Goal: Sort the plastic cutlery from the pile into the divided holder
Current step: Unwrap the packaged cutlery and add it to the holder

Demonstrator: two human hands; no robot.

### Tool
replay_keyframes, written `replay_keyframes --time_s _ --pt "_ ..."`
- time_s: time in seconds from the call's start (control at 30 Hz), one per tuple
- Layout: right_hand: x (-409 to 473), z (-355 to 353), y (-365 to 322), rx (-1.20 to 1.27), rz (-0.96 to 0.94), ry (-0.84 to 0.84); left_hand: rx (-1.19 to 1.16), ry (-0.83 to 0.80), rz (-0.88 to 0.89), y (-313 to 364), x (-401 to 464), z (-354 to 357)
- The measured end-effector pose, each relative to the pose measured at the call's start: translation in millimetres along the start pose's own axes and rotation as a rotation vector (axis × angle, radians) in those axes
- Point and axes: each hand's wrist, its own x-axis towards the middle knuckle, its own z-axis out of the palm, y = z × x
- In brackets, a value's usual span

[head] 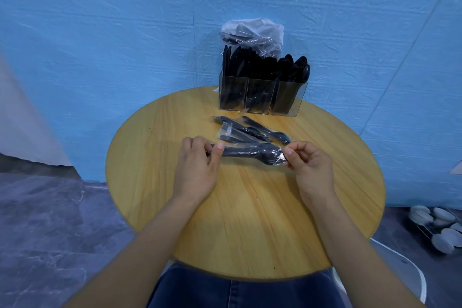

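A clear packet of black plastic cutlery (pixel 250 154) is held just above the round wooden table (pixel 245 220). My left hand (pixel 197 170) grips its left end. My right hand (pixel 310 167) pinches the wrapper at its right end. Just behind it lies a small pile of wrapped cutlery packets (pixel 247 130). At the table's far edge stands the clear divided holder (pixel 260 97) with three compartments, all holding black cutlery: knives on the left, forks in the middle, spoons on the right.
A plastic bag of more cutlery (pixel 252 32) sits behind the holder against the blue wall. A rack of white bowls (pixel 437 227) lies on the floor at the right. A white chair (pixel 400 267) shows under the table's right side.
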Motion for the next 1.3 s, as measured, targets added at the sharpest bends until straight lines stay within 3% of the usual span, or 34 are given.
replay_keyframes --time_s 0.27,0.4,0.7,0.8,0.93,1.13,1.3 --pt "1.9 -0.8 3.3 -0.04 0.002 0.066 0.024 0.124 0.188 -1.4 -3.1 -2.2" --pt "1.6 -3.1 2.9 -0.039 0.003 0.065 0.052 0.029 0.239 -2.0 -2.5 -1.4" --pt "3.1 -5.1 2.5 0.028 0.023 0.121 0.041 -0.131 0.157 -0.4 -4.5 -0.6" --pt "2.3 -3.7 3.2 0.079 0.066 0.079 -0.066 -0.116 0.123 0.5 -3.0 -3.1" --pt "0.7 -1.3 2.8 -0.036 0.064 0.027 -0.308 -0.08 0.089 1.1 -2.3 -7.8" --pt "0.8 -3.5 2.7 -0.058 0.046 0.117 -0.611 -0.137 0.018 3.1 -3.4 -9.5" --pt "1.7 -3.9 0.5 -0.005 0.053 0.217 -0.649 -0.136 0.01 5.4 -3.0 -11.4"
